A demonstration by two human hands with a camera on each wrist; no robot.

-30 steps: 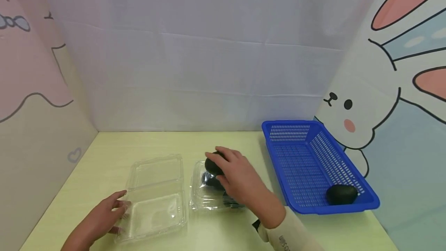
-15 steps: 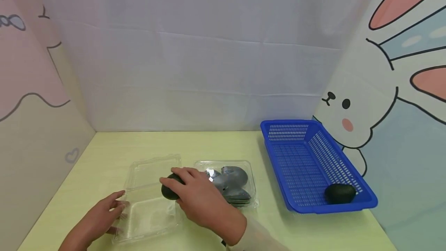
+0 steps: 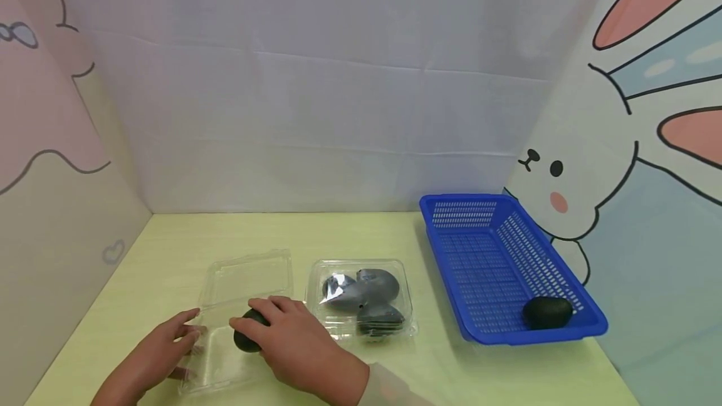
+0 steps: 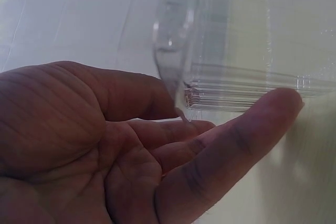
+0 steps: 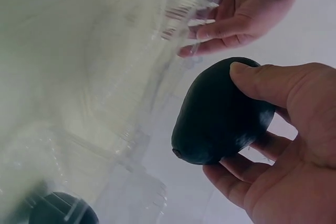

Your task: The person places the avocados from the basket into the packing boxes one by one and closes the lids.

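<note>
My right hand [image 3: 301, 346] grips a dark green avocado [image 5: 218, 116] between thumb and fingers. In the head view it holds the avocado over the near half of a clear plastic clamshell container [image 3: 245, 281], whose lid lies folded back on the table. My left hand [image 3: 152, 356] holds the container's left edge. In the left wrist view, the thumb is at the rim [image 4: 178, 40] and the other fingers [image 4: 236, 145] lie below and beside the wall. A second clear box [image 3: 316, 306] with several dark rounded things inside stands right of the container.
A blue plastic basket [image 3: 479, 262] stands at the right of the pale yellow table [image 3: 209, 234], with another avocado [image 3: 547, 313] in its near corner. White cloth [image 3: 338, 111] hangs behind the table, and printed panels flank it.
My right hand has carried the avocado left and toward me, from over the second box to over the open container. My left hand has stayed at the container's edge.
</note>
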